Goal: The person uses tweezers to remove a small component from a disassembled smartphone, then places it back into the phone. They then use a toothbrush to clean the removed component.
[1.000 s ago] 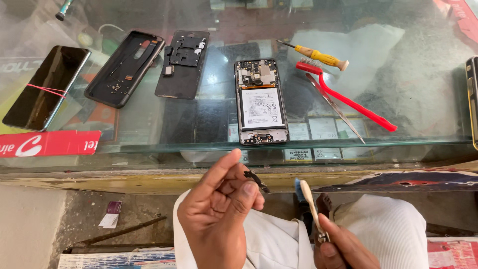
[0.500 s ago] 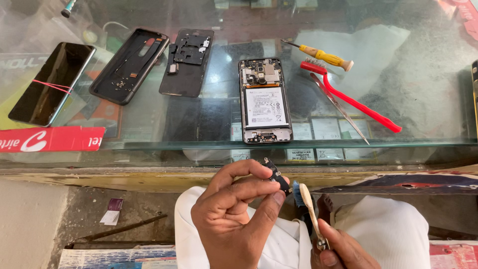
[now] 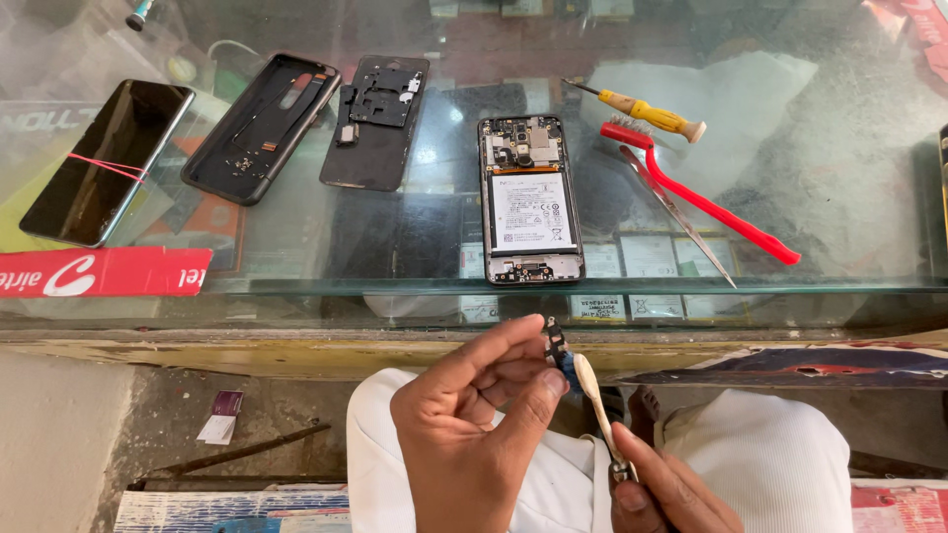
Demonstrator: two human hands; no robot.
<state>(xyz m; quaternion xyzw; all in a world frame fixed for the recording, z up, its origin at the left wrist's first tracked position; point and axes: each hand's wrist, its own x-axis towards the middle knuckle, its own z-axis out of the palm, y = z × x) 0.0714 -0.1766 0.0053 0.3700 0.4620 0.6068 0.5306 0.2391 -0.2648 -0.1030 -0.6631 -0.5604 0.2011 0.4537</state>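
My left hand (image 3: 474, 424) pinches a small dark phone part (image 3: 556, 342) between thumb and forefinger, below the counter's front edge. My right hand (image 3: 667, 489) grips a slim tool with a pale flat blade (image 3: 592, 400), whose tip touches the small part. On the glass counter (image 3: 839, 197) above lies an opened phone (image 3: 528, 200) with its battery and circuit board exposed. A black back cover (image 3: 262, 126) and a black inner plate (image 3: 377, 120) lie left of it.
A phone with a dark screen and a red rubber band (image 3: 107, 161) lies at far left. A yellow-handled screwdriver (image 3: 642, 111), a red-handled brush (image 3: 706, 197) and metal tweezers (image 3: 681, 217) lie right of the opened phone. A red strip (image 3: 99, 272) runs along the counter's front edge.
My left hand has turned and brought the small part to the blade's tip. My right hand and its tool have risen slightly toward it.
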